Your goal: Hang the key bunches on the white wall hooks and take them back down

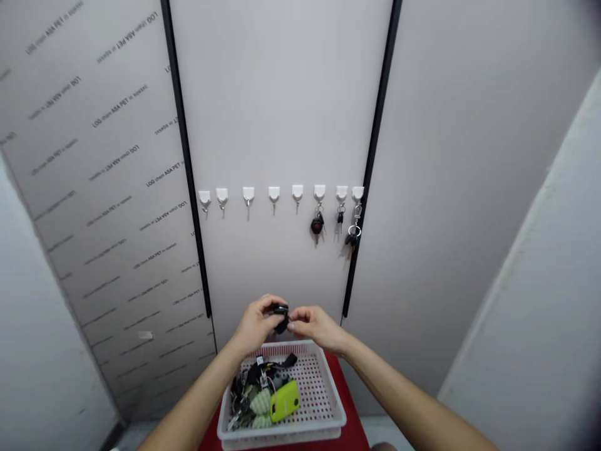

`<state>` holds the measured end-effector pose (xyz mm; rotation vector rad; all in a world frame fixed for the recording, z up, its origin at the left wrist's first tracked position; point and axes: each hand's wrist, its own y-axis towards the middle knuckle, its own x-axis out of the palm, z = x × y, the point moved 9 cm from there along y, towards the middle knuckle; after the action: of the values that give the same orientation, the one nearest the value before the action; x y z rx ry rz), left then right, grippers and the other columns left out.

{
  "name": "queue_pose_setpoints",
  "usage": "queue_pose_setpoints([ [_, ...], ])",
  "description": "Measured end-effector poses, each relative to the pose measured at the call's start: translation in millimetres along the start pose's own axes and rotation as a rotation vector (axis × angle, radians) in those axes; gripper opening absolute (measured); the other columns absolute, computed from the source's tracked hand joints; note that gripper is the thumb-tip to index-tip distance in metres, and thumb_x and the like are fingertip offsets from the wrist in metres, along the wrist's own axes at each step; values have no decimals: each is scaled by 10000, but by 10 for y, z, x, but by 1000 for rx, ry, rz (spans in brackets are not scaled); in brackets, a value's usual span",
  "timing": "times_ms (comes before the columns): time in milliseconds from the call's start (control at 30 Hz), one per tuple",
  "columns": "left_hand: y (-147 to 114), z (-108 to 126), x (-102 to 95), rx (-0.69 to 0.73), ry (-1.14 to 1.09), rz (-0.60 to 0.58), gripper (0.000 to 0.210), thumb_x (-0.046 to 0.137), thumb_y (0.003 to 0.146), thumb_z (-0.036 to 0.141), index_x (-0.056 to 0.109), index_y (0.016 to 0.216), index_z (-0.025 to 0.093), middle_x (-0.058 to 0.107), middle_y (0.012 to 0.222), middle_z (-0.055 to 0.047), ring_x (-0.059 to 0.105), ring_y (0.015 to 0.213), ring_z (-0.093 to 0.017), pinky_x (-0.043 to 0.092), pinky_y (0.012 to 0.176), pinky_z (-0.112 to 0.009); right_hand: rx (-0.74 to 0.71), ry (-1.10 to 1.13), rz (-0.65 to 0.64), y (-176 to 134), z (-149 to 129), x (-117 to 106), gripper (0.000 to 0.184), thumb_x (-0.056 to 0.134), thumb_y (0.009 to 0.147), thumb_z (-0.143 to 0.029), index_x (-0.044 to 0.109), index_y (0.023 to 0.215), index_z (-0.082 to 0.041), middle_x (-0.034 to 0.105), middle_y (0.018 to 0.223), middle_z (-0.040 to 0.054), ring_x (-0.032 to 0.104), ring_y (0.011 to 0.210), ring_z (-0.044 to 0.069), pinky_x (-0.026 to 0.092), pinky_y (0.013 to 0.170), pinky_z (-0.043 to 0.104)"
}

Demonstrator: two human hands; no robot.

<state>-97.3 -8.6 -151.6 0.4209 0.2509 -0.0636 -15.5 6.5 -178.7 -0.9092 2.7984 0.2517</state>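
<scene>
My left hand [259,322] is closed around a black car key [281,311], held just above the far rim of a white plastic basket [335,410]. From the other side, my right hand [313,324] pinches at the right end of that key; the exact part between thumb and finger is too small to make out. In the basket's left half lies a jumble of keys [240,401], with a black strap [282,363], a pale green ribbed piece [261,402] and a yellow-green key case [285,401].
Beneath the basket is a red surface [346,382]. Across the white panel ahead runs a row of white hooks [273,193]. The three rightmost carry keys: a black fob bunch [317,223], a small set [340,217] and keys on a large ring [352,238]. Black vertical strips [375,144] flank the panel.
</scene>
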Motion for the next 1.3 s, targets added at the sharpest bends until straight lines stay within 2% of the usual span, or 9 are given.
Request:
queue_pose_setpoints([
  [167,77,9,-67,-7,-133,53,166,516,540,112,520,704,139,521,696,0,472,685,-99,369,687,-232,-55,64,53,58,-141,-22,224,496,606,-330,534,627,-110,491,543,-11,396,479,50,311,465,184],
  [367,90,161,-149,119,30,47,113,511,561,138,540,670,147,521,735,-13,473,734,-114,363,716,-246,-81,157,175,53,-245,-122,193,544,549,-294,510,645,-130,460,501,-41,386,437,42,317,442,181],
  [567,158,244,-155,136,205,92,217,486,586,141,516,800,167,552,804,-19,484,780,-119,353,762,-269,-119,-127,342,144,-502,-428,138,498,573,-269,504,570,-131,452,464,-39,384,428,53,315,444,187],
  [700,442,399,-106,177,87,136,298,497,593,163,462,889,152,542,884,-53,494,801,-116,372,749,-262,-277,-366,462,277,-901,-638,132,476,581,-248,533,570,-130,506,505,-15,425,472,73,336,479,193],
  [833,863,589,-183,155,-17,268,245,471,608,149,453,852,142,568,756,-39,523,664,-98,409,631,-233,-395,-384,639,397,-1336,-887,149,467,584,-249,545,587,-122,543,549,4,464,513,88,356,511,193],
  [933,1138,771,-309,128,8,390,206,466,607,143,464,813,141,570,682,-24,524,594,-91,407,588,-225,-425,-412,794,471,-1650,-1086,177,453,602,-251,562,617,-113,563,572,21,480,522,94,362,525,197],
  [1033,1321,967,-399,147,93,454,158,462,597,112,499,747,141,578,711,-33,528,651,-102,395,640,-234,-434,-504,908,539,-1895,-1210,198,437,624,-247,582,641,-113,584,604,38,496,545,104,364,545,202],
  [1133,1402,1014,-435,131,152,456,180,461,572,65,531,719,143,586,736,-42,525,694,-116,380,682,-241,-404,-634,936,628,-1992,-1224,201,426,637,-223,598,638,-119,598,631,59,512,578,118,362,569,209],
  [1300,1400,805,-419,53,144,422,253,469,560,51,548,783,143,592,747,-52,524,710,-136,376,679,-248,-401,-745,914,671,-1970,-1143,211,404,656,-184,605,640,-124,604,650,74,523,604,128,361,588,214],
])
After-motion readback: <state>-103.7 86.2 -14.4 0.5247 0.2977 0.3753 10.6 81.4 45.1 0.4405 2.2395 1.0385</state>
